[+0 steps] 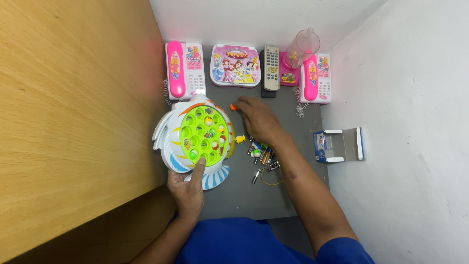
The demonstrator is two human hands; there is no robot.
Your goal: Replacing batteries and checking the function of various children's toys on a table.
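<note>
Two bare hands work over a small grey tabletop (244, 195) hemmed in by a smooth wooden panel (73, 112) on the left and a rough white wall (415, 98) on the right. The left hand (188, 190) grips the near edge of a fish-shaped fishing game (195, 139), glossy white plastic with blue and orange fin stripes; its forefinger stretches up onto the round lime-green disc (204, 136), which is dotted with holes holding little coloured fish. The right hand (259, 120) lies palm down farther off, fingers loosely curved, the tips touching a small orange piece (233, 107) beside the toy's far right edge. Whether they pinch it I cannot tell.

Just right of the game sits a tiny yellow fish (240, 139), then a loose heap of cylindrical batteries (264, 157), partly under the right wrist, with one battery (256, 176) apart and a thin yellow loop (271, 181) nearby. Along the far edge stand a pink toy telephone (184, 70), a pink toy laptop (235, 65), a grey remote control (271, 67), a clear plastic cup (303, 46) and another pink phone (315, 78). An opened cardboard box (339, 144) lies at right.
</note>
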